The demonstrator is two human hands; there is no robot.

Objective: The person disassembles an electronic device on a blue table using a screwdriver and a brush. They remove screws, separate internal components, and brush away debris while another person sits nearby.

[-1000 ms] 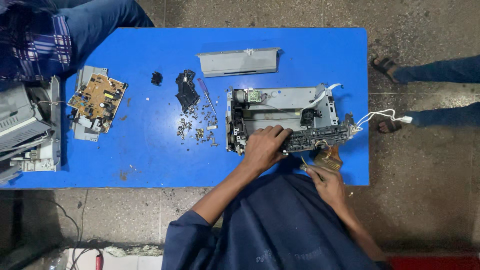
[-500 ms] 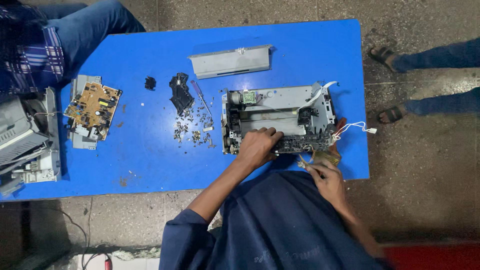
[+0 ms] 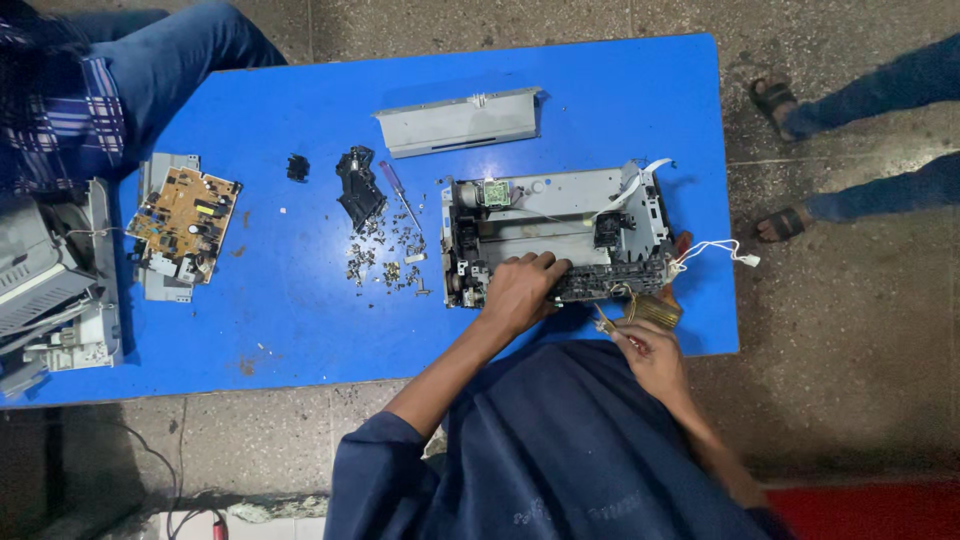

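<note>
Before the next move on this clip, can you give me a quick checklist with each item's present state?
1. Left hand steadies the grey machine chassis: ok.
2. Right hand holds a tool by the chassis's near edge: ok; the tool's tip cannot be told.
3. Chassis sits fully on the blue table: ok.
4. Loose screws lie apart from both hands: ok.
5. White cable plug hangs past the table edge: not ok.

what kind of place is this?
Likely an informal electronics repair or teardown spot: a stripped printer chassis on a blue table, a loose circuit board, and a scatter of screws.
</note>
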